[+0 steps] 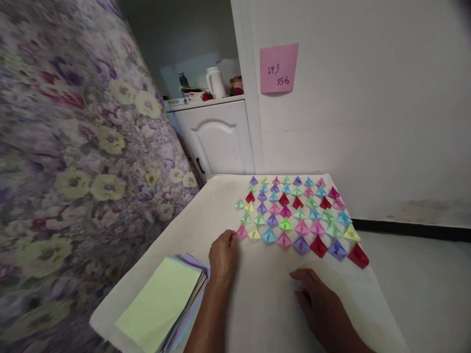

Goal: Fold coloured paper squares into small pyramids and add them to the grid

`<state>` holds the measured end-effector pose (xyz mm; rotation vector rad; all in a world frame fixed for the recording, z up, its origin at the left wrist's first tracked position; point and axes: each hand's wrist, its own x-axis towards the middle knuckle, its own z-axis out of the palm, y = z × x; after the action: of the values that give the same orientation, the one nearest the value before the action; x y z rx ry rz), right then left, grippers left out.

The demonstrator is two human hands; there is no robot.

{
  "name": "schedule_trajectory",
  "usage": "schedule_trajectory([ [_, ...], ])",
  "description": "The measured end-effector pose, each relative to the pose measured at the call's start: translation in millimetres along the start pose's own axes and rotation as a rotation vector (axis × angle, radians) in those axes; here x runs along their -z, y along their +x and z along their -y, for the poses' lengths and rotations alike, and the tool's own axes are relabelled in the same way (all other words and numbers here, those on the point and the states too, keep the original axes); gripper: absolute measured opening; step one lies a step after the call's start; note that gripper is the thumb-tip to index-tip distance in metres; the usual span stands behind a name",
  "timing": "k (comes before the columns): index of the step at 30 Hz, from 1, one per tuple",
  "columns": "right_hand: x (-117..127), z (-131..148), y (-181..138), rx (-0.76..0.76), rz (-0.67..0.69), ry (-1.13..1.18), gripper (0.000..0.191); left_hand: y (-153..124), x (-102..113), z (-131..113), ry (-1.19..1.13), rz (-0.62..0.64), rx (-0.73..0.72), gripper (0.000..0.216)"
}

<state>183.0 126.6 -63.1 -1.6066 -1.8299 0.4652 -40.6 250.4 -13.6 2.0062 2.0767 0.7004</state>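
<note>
My left hand [223,252] is closed, its fingertips pinching the edge of a pink folded paper piece [242,232] at the left end of the front row. My right hand [312,296] hovers over or rests on the table in front of the rows; which of the two I cannot tell. Its fingers are loosely bent, with a gap between thumb and forefinger and nothing in them. Rows of small pointed folded papers in many colours cover the far right of the table, among them a blue piece [269,236] and a red piece [358,256].
A stack of coloured paper [162,299], pale green on top, lies on the cream-covered table [195,206] beside my left forearm. A floral curtain [91,171] hangs at left. Behind stand a white cabinet [219,139] with a white jug [216,83] and a wall with a pink note [278,68].
</note>
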Motion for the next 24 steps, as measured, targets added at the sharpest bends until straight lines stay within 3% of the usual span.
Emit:
schedule_trajectory([
  [10,-5.4,-2.8,-2.7,0.012,0.002,0.014,0.033,-19.1,29.4,17.5,0.101,-0.09,-0.011,0.023],
  [15,-7.1,-4.8,-4.3,0.009,0.047,-0.036,0.031,-38.2,49.4,30.7,0.222,-0.105,0.074,0.022],
  [24,-9.8,-5.0,-6.2,0.036,0.073,-0.092,0.029,-60.8,80.5,67.3,0.393,0.035,0.244,0.029],
])
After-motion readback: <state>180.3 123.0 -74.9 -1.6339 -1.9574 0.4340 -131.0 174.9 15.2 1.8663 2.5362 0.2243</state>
